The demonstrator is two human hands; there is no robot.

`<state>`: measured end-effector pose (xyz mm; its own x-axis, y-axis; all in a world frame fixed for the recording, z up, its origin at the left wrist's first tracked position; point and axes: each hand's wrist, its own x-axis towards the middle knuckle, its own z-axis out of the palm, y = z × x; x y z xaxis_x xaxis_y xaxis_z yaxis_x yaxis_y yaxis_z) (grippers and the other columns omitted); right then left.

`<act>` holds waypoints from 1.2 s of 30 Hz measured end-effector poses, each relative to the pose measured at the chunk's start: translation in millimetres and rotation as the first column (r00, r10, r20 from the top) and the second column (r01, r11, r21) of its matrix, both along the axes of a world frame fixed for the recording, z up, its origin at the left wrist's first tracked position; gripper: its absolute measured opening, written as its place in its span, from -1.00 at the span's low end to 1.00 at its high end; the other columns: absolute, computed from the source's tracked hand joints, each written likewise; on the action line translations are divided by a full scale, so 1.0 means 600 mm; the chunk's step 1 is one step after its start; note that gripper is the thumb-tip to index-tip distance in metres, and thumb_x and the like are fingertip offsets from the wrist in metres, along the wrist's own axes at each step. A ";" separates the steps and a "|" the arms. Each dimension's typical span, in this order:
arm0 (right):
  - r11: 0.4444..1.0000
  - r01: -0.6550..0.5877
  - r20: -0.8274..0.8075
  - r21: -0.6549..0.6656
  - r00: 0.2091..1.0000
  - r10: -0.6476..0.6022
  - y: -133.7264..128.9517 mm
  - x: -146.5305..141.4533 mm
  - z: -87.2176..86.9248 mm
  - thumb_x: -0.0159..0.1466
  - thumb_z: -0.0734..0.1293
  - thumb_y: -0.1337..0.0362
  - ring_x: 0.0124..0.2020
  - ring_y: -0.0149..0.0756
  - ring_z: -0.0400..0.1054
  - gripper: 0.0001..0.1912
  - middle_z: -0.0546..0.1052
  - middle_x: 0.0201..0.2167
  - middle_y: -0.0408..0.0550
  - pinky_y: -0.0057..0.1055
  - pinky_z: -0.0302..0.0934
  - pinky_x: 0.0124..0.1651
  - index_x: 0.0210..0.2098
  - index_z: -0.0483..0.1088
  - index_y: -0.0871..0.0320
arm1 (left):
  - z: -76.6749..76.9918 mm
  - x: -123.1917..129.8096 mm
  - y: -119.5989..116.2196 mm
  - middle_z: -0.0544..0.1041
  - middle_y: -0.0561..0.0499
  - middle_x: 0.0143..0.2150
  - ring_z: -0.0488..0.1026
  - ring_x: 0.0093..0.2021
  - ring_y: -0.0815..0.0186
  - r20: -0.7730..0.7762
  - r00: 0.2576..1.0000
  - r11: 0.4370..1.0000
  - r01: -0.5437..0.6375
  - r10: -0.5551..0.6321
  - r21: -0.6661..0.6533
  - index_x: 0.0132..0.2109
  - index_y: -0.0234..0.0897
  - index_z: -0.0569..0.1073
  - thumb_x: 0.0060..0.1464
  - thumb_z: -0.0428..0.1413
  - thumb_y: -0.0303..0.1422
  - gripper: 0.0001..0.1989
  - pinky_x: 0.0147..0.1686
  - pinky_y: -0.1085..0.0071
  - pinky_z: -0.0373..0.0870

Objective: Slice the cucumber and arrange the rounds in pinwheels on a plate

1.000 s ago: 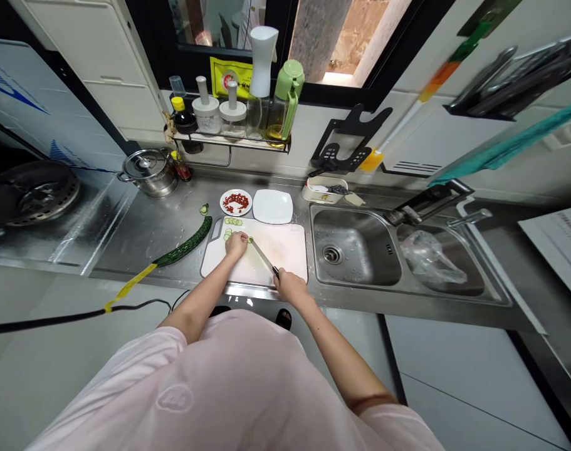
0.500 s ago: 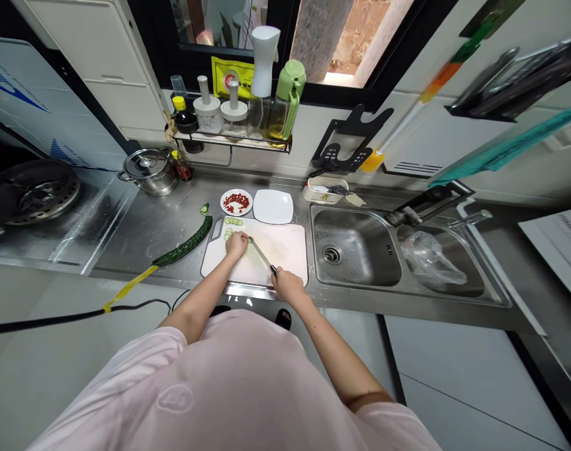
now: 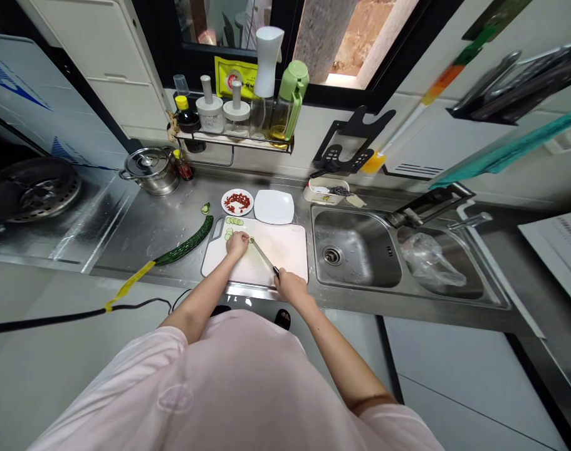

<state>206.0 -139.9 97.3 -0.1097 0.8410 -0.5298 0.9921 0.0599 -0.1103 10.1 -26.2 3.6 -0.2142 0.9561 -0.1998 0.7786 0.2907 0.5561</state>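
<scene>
My right hand (image 3: 292, 287) is closed around the black handle of a kitchen knife (image 3: 265, 255). The blade slants up and left across a white cutting board (image 3: 285, 250). By the knife's tip, my left hand (image 3: 238, 243) has its fingers bent together over a small cucumber slice (image 3: 252, 239), which they mostly cover. More cucumber slices (image 3: 234, 221) lie in a short row at the board's upper left, and a few others sit just behind my left fingers. A long dark green cucumber (image 3: 185, 243) rests on the counter left of the board.
Behind the board are a plate of chopped red pieces (image 3: 237, 213) and a white square plate (image 3: 273, 207). A cucumber end (image 3: 205, 208) lies nearby. The double sink (image 3: 360, 247) is at right, a lidded pot (image 3: 150, 170) at back left, and a condiment shelf (image 3: 235, 139) above.
The knife and my right hand have shifted very slightly to the right. My left hand stays in nearly the same place. The view has moved a little.
</scene>
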 end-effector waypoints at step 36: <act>1.000 0.008 -0.015 0.010 1.000 -0.008 -0.013 0.013 -0.016 0.36 0.09 0.16 -0.11 -0.13 0.44 -0.67 0.54 -0.18 0.15 -0.32 0.19 -0.14 -0.05 0.32 0.20 | -0.012 -0.004 0.004 0.55 0.02 -0.14 0.44 -0.18 0.31 0.029 1.000 1.000 -0.007 0.007 0.004 -0.22 -0.16 0.55 0.04 0.08 -0.39 -0.81 -0.18 0.44 0.30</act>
